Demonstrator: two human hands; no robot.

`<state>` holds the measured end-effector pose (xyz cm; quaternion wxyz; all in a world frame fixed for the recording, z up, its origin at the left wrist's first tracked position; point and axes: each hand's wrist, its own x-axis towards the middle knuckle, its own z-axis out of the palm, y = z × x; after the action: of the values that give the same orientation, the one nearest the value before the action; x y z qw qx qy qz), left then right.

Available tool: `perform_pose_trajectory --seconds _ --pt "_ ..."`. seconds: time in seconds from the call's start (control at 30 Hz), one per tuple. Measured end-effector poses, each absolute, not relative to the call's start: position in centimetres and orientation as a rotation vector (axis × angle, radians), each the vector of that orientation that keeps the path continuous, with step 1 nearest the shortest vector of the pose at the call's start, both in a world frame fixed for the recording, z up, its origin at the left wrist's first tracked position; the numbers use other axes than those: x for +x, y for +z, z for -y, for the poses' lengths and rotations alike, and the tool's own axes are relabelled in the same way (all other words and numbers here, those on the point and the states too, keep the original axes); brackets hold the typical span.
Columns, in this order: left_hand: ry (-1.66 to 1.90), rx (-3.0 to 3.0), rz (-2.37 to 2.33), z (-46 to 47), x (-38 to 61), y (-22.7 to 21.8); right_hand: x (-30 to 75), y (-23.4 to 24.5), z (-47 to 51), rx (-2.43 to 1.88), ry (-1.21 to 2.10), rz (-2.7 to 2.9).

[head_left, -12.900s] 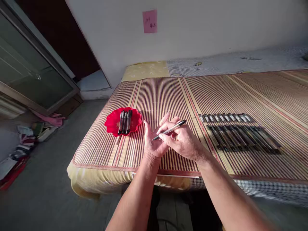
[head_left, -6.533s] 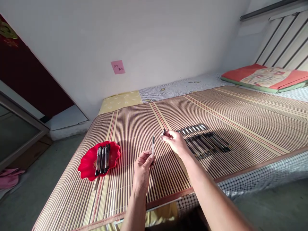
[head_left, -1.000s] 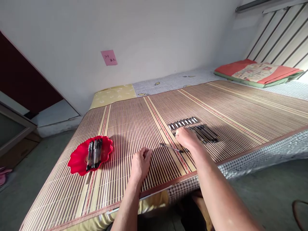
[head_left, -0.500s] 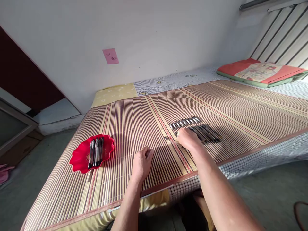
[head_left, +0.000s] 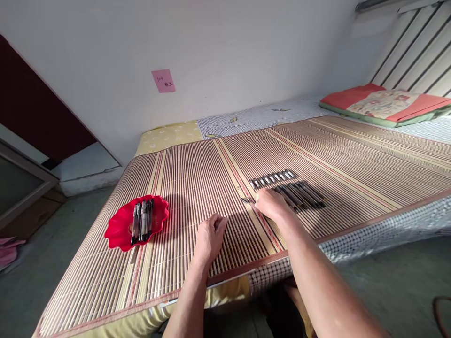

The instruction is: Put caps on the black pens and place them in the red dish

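Note:
My right hand [head_left: 269,205] rests on the bamboo mat [head_left: 197,188], fingers closed on a pen [head_left: 247,201] whose dark tip pokes out to the left. Just right of it lies a row of several uncapped pens [head_left: 299,195], with a row of pen caps [head_left: 272,179] behind them. My left hand [head_left: 210,235] lies loosely curled on the mat near the front edge and holds nothing. A red scalloped dish [head_left: 123,230] at the left holds several capped pens [head_left: 141,219].
The mat covers a bed against a white wall bearing a pink note [head_left: 163,80]. A red and floral pillow [head_left: 384,102] lies at the far right. Grey floor lies in front and to the left.
My right hand has slid the pen away from the front edge toward the left end of the pen row. My left hand has stayed put.

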<state>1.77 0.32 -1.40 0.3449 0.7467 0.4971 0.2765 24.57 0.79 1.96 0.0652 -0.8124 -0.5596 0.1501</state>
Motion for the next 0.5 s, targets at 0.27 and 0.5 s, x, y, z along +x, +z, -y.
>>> perform_pose_trajectory --seconds 0.27,0.5 --pt "0.689 1.933 -1.300 -0.2 1.8 -1.0 23.6 2.0 -0.7 -2.260 0.476 1.702" --pt "0.735 1.901 -1.292 -0.2 1.8 -1.0 22.7 0.6 -1.3 -2.109 0.534 1.728"
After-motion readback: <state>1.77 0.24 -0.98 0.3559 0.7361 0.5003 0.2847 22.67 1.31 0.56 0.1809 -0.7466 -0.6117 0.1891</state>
